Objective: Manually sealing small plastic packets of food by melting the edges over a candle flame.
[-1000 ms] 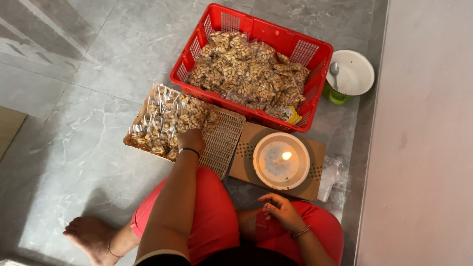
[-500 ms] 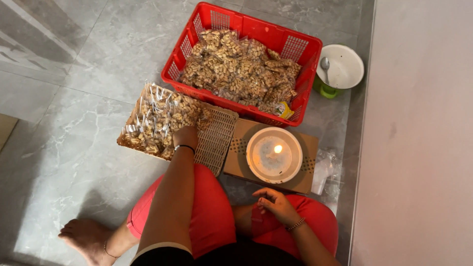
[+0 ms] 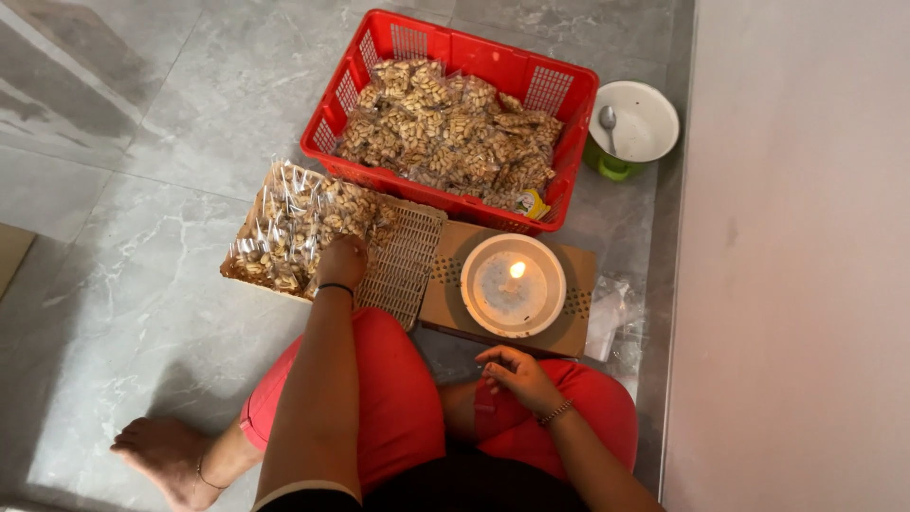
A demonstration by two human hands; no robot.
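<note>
Red plastic mesh forms the large rectangular crate (image 3: 569, 95) at the far side of the grey marble-look floor (image 3: 142, 142), and it is heaped with small clear packets of pale nuts (image 3: 445, 133). Nearer and to its left lies a flat tan woven tray (image 3: 403, 270), its left part covered with a loose pile of small clear nut packets (image 3: 294, 228). The left hand (image 3: 341, 263) reaches out over a red-clad knee and rests on the near right edge of that pile, fingers curled down among the packets; whether it has closed around one cannot be told. To the right of the tray sits a brown cardboard box (image 3: 578, 303) with a round white dish (image 3: 512, 284) on top, a small lit candle (image 3: 515, 273) burning in its middle. The right hand (image 3: 517, 377) hovers low just near the box, above the lap, fingers loosely bent and holding nothing visible. Crumpled clear plastic (image 3: 611, 318) lies right of the box. Far right, beside the crate, a white bowl with a spoon (image 3: 633, 121) rests on a green cup.
</note>
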